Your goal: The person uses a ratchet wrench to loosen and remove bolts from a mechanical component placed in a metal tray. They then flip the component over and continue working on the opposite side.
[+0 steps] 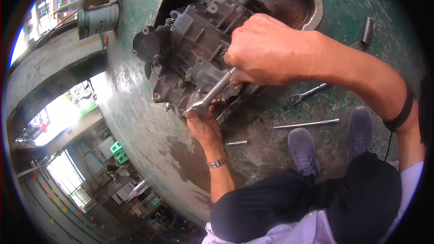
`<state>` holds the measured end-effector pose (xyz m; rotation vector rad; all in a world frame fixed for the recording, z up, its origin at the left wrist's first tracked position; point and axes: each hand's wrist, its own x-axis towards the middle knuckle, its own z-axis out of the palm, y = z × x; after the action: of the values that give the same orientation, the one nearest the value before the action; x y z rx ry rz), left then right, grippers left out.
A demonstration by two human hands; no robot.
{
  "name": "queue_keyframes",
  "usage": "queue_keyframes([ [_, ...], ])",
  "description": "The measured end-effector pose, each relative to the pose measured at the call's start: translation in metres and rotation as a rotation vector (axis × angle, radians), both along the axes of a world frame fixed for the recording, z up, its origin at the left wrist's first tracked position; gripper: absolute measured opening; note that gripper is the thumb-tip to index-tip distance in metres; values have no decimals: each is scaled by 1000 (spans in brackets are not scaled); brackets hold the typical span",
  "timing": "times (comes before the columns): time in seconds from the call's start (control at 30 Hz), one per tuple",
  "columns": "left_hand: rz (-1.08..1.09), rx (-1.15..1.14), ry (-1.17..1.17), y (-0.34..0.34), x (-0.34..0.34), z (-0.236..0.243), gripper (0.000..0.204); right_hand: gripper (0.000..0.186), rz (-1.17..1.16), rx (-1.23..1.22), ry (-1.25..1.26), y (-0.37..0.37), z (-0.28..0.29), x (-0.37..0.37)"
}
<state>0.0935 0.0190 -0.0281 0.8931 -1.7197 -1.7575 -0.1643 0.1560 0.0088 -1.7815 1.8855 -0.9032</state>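
Note:
My right hand (262, 49) is closed in a fist around the upper end of a silver metal bar (218, 88), over the dark engine or gearbox assembly (190, 40). The bar slants down to a thicker end beside my left hand (205, 126), whose thumb and fingers curl around that end. Whether the bar is a loose tool or part of the assembly, I cannot tell. A wristwatch (218, 161) is on my left wrist. The assembly, with ribbed casing and a round cover at its left, lies partly on a metal tray (312, 0). My right fist hides part of the casing.
On the green, worn floor lie a ratchet wrench (307, 95), a long extension bar (306, 124), a short bar (237, 143) and a deep socket (366, 30). My grey shoes (304, 150) stand close to the tools. Buckets (99, 20) stand at the far left.

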Motion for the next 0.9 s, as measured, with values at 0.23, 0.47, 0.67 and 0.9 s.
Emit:
queue_keyframes([
  [0.23, 75, 26, 3, -4, -1, 3, 73, 25, -31, 100, -271, 35, -37, 42],
  [0.47, -8, 66, -42, -16, 2, 5, 77, 28, 27, 380, -736, 50, -64, 118],
  [0.67, -36, 17, -103, -24, 2, 7, 81, 33, 272, 517, -960, 33, -73, 174],
  [0.9, -31, 22, -118, -24, 0, 11, 84, 49, 325, 487, -885, 38, -78, 158],
])
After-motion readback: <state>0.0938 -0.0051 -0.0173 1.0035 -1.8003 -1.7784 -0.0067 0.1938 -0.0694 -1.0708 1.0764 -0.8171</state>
